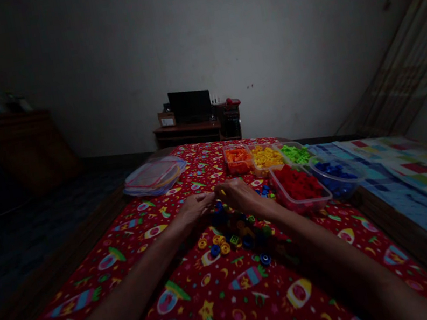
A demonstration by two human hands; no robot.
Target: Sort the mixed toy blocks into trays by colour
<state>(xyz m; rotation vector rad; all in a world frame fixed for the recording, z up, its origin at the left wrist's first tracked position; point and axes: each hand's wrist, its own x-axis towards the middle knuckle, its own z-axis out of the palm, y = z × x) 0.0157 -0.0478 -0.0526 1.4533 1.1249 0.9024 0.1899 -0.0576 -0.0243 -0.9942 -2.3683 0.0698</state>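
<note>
Over the middle of a red patterned cloth (143, 281), my left hand (194, 207) and my right hand (239, 194) meet at the fingertips. Both are closed in a pinch. A small yellowish spot shows by the right fingers, but the room is dim and I cannot make out what they hold. Beneath and in front of the hands lies a loose pile of small plastic toy pieces. Among them are a yellow round piece (202, 244), a blue round piece (265, 259) and a green square piece (234, 240). My right forearm and its shadow hide part of the pile.
Clear tubs stand right of the hands, holding orange pieces (238, 155), yellow pieces (266, 156), green pieces (295, 154), red pieces (299, 183) and blue pieces (333, 171). Stacked clear lids (154, 176) lie at the left. Beyond the table, a monitor (190, 105) stands against the wall.
</note>
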